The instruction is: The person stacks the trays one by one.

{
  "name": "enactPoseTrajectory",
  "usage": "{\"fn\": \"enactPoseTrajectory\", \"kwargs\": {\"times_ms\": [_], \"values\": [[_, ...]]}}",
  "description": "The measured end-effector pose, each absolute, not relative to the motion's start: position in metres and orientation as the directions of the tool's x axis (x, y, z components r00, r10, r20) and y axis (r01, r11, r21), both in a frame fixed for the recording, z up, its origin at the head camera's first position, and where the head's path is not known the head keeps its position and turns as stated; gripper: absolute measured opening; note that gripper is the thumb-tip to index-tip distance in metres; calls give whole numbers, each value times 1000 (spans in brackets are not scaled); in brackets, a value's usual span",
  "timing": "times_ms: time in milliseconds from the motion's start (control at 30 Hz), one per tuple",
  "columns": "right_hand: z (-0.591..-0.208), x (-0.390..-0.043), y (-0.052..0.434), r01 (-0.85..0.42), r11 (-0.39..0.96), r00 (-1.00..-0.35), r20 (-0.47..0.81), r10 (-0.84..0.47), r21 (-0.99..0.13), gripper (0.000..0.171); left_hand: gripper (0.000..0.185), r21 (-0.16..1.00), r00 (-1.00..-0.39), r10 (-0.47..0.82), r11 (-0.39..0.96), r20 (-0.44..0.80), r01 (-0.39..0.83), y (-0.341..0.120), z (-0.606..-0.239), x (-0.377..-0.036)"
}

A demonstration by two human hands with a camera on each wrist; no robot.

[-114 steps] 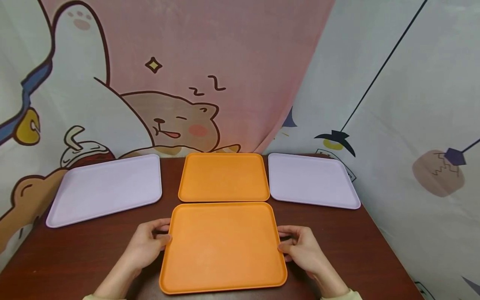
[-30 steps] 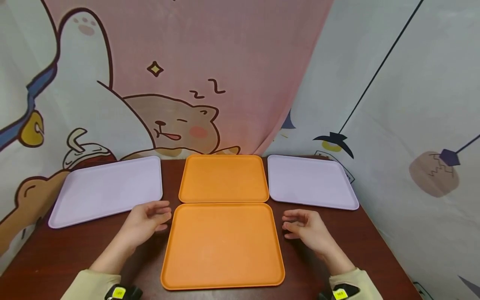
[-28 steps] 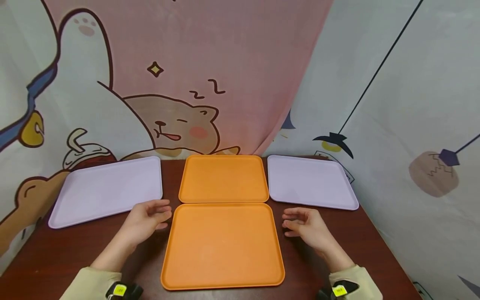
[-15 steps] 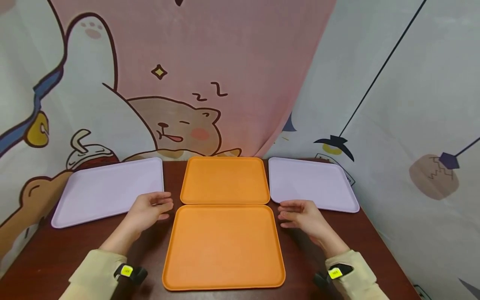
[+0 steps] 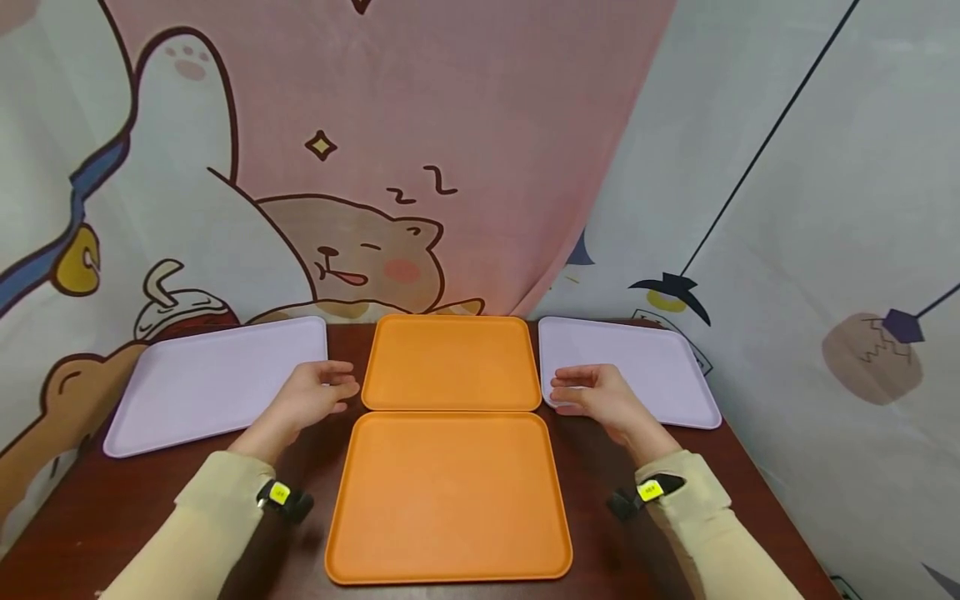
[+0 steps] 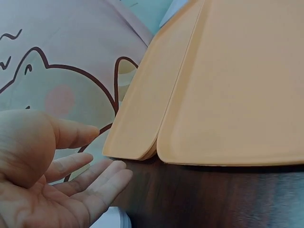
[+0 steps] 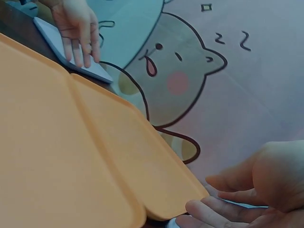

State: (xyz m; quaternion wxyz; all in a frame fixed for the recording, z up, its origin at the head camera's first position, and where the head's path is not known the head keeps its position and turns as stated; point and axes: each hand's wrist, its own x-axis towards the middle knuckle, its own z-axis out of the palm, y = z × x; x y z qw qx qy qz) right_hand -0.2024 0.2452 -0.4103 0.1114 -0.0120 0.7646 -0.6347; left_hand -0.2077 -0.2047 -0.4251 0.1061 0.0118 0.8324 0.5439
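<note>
Nearest lies one orange tray (image 5: 448, 497). Beyond it, the far orange tray (image 5: 451, 362) sits flat on the table (image 5: 660, 467) — left hand (image 5: 313, 395) and right hand (image 5: 596, 395) flank it, fingers relaxed, holding nothing. Lilac trays (image 5: 213, 382) lie outside.

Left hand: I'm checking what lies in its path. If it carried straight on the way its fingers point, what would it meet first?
Probably the left edge of the far orange tray. The left hand is open, fingers aimed at that edge, a small gap apparently between; depth is hard to judge.
</note>
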Motion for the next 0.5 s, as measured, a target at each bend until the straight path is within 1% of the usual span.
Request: {"fn": "enactPoseTrajectory", "kwargs": {"times_ms": [200, 333, 500], "values": [[-407, -238, 248, 154, 221, -969, -191, -155, -963, 50, 54, 885, -973, 114, 446, -201, -131, -202, -421, -226], [-408, -257, 246, 190, 230, -963, -227, -146, -954, 51, 54, 895, -965, 110, 410, -240, -176, -198, -421, -236], [-413, -271, 238, 221, 239, -955, -259, -141, -945, 50, 55, 901, -955, 101, 372, -278, -223, -193, -425, -246]]}}
